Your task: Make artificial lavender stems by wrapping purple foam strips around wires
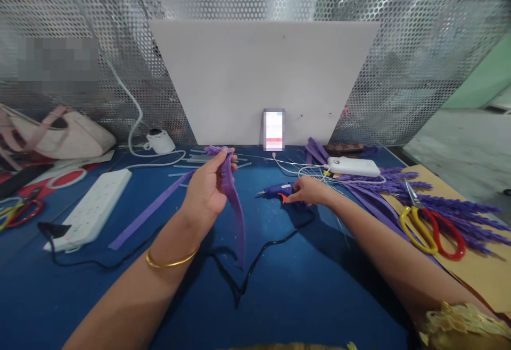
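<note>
My left hand [207,188] is closed around a purple strip [238,214], pinching its upper part between thumb and fingers. One end hangs down over the table, and a fringed purple tip pokes out above the thumb. My right hand [310,190] is closed on a blue hot glue gun [275,189] with an orange trigger, low over the table, its nozzle facing left. Its black cord loops across the blue table. A second purple strip [149,210] slants down from behind my left hand, and clear glue sticks [195,157] lie further back.
On the left are a white power strip [98,201], scissors [30,209] and a handbag [67,134]. A phone [273,130] leans against a white board [255,73]. To the right lie a power bank [353,166], purple flower stems [451,209] and red-and-yellow scissors [433,227].
</note>
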Demonstrator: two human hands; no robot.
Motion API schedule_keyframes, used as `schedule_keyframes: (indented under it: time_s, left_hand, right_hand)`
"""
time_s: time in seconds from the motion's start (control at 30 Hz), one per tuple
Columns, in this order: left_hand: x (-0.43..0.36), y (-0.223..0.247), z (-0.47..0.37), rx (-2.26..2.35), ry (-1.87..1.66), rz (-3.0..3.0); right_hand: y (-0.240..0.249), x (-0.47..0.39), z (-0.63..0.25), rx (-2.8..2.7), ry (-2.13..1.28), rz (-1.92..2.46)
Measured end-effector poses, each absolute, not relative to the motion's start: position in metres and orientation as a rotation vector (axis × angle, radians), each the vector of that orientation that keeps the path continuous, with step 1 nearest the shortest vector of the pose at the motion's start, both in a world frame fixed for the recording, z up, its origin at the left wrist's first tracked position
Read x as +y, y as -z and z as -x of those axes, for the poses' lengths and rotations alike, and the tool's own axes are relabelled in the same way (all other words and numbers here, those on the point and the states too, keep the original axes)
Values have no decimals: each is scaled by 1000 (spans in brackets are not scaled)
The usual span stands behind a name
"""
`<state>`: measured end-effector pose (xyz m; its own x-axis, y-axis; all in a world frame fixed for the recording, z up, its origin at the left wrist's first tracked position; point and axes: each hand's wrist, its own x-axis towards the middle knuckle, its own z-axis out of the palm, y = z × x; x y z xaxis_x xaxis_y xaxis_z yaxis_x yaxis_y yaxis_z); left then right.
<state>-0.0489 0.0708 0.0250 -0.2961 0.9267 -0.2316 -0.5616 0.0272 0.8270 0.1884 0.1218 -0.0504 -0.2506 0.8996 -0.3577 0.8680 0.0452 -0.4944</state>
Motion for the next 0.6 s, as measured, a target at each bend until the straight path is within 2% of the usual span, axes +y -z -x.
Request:
schedule_keyframes:
  time_s: [0.07,0.2,0.27,0.43,0.6]
  left_hand:
    - [70,-25,48,1075,-1551,-464]
    - [66,-28,45,1094,-1494,-472]
    - [64,-27,43,1089,-1439,-497]
    - [63,-24,39,1069,-1383,-526]
    - [69,-24,47,995,-1564,-464]
  right_hand:
    - [60,121,-181,-2044,-1090,1812]
    - [66,117,-169,-1534,-1626,1534]
    - [62,116,-168,-1367,-1709,1403]
    - [33,119,-184,-1079,-1473,1153]
    - [-1,121,-215,-1050,-1134,950]
